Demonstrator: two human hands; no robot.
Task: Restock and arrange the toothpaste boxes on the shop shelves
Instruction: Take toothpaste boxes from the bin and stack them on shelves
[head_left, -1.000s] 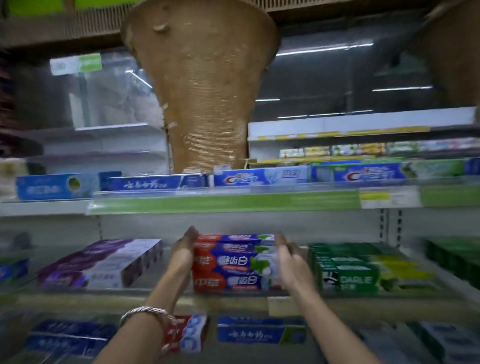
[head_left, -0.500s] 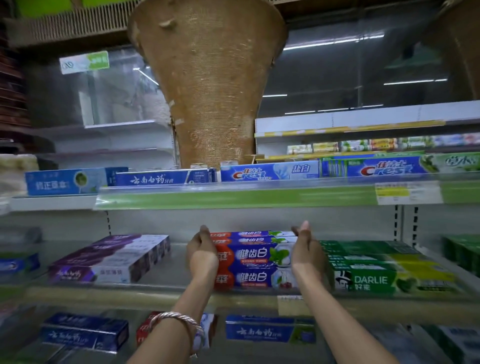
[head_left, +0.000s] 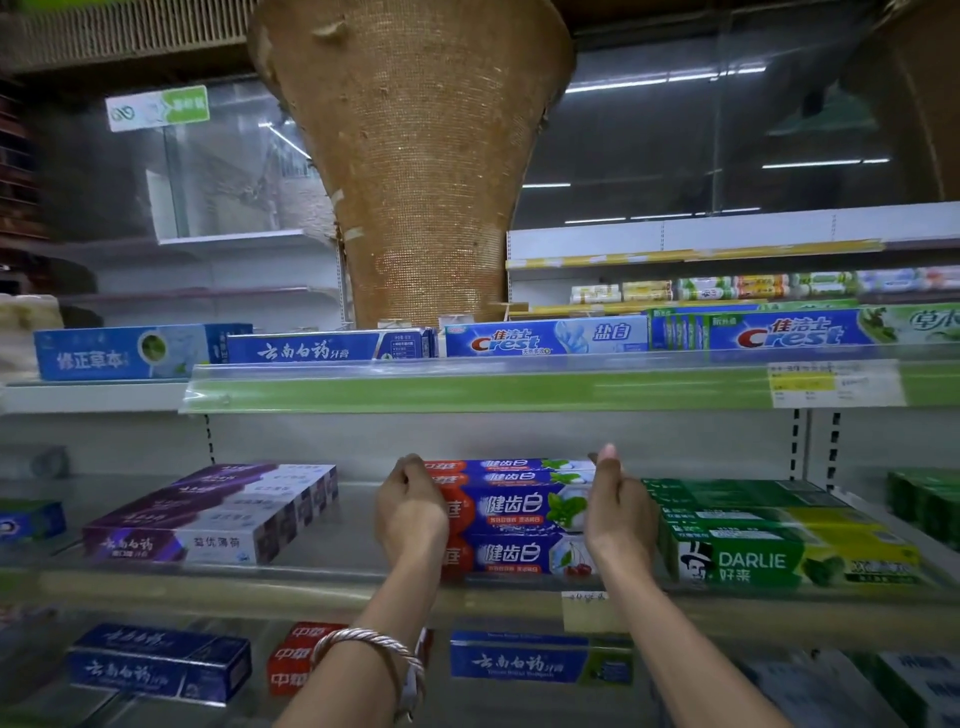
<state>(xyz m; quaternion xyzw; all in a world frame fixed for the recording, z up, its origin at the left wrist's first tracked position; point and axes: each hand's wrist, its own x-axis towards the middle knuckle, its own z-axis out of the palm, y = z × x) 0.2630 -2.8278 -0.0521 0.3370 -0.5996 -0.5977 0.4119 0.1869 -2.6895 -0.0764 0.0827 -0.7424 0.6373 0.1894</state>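
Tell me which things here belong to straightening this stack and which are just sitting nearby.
In the job: stack of red-and-blue toothpaste boxes; left hand and right hand at its ends.
Just nearby: purple-and-white toothpaste boxes; green Darlie boxes; blue Crest boxes above; brown woven pillar; silver bracelet.
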